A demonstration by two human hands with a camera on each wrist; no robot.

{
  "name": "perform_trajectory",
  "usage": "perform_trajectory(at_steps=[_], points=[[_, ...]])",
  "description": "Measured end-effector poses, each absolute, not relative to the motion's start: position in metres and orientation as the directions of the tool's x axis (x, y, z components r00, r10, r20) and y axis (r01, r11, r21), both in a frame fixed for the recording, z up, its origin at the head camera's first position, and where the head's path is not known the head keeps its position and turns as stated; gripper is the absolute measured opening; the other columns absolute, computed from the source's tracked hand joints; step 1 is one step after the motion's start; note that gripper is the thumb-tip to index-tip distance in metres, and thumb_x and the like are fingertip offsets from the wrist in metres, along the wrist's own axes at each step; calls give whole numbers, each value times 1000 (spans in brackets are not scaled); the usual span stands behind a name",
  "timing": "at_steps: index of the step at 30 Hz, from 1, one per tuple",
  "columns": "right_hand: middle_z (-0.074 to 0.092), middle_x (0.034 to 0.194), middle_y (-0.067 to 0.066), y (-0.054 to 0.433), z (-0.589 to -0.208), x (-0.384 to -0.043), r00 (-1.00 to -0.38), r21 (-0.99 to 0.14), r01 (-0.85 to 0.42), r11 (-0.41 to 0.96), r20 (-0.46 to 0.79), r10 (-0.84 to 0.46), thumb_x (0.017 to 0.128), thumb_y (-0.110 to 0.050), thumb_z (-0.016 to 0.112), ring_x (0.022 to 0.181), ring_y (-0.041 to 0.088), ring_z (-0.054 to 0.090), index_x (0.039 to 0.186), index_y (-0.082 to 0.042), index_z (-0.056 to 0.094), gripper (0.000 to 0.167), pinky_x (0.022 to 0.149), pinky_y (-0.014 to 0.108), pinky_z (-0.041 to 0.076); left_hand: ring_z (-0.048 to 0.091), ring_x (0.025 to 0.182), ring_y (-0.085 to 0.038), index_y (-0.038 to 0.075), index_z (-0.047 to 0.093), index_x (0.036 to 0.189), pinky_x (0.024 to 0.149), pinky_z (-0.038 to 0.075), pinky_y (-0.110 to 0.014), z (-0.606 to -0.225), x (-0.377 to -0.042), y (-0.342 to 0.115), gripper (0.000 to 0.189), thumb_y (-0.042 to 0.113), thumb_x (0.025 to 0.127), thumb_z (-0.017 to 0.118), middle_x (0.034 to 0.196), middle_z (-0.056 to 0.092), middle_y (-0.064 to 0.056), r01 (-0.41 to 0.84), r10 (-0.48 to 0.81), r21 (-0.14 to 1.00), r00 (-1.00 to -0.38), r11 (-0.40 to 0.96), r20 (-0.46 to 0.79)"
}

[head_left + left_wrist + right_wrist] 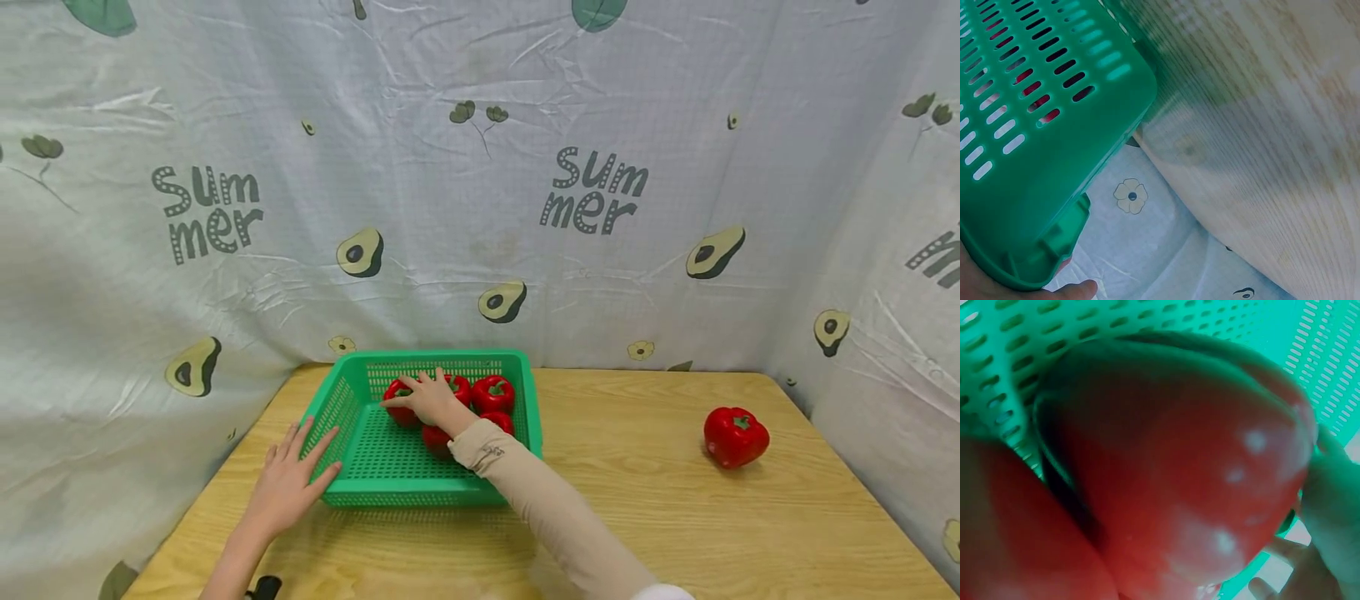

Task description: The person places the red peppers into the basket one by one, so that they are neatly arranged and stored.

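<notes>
My left hand (285,492) rests with straight, spread fingers on the front left corner of a green plastic basket (412,497). In the left wrist view, part of that hand (988,281) lies at the basket's rim. My right hand (435,402) reaches into the basket, its fingers spread over a red bell pepper (396,414) at the far left of the group; whether it touches that pepper I cannot tell. Beneath the right wrist is another bell pepper (435,442), while more peppers, including one bell pepper (493,393) at the back right, stand close by. A large bell pepper (1179,469) fills the right wrist view.
A single red bell pepper (736,437) lies on the wooden table (630,467), right of the basket. Behind and at both sides hangs a white printed cloth (450,192). The basket's left part shows bare green mesh floor.
</notes>
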State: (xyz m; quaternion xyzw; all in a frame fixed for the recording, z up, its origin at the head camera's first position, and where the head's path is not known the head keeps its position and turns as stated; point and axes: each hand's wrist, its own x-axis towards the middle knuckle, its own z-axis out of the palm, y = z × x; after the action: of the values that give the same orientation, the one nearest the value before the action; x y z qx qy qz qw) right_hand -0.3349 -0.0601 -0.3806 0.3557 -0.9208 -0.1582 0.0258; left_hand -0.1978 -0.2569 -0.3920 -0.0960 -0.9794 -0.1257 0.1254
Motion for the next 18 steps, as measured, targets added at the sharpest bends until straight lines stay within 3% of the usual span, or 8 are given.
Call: perform_trajectory(at_steps=[5, 18], points=[[18, 150, -4, -58, -377, -334, -745, 277, -660, 698, -124, -656, 93, -41, 38, 131, 23, 31, 137, -48, 21, 48, 107, 48, 25, 20, 129, -49, 10, 44, 132, 95, 20, -69, -391, -198, -257, 53, 40, 88, 49, 141, 25, -27, 219, 156, 233, -953, 947, 262], [22, 148, -9, -45, -370, -337, -739, 273, -670, 690, -167, -652, 93, -50, 29, 136, 19, 26, 136, -47, 25, 44, 109, 50, 16, 22, 127, -49, 10, 46, 131, 93, 21, -69, -395, -200, -259, 51, 39, 88, 49, 141, 27, -27, 231, 166, 223, -947, 947, 273]])
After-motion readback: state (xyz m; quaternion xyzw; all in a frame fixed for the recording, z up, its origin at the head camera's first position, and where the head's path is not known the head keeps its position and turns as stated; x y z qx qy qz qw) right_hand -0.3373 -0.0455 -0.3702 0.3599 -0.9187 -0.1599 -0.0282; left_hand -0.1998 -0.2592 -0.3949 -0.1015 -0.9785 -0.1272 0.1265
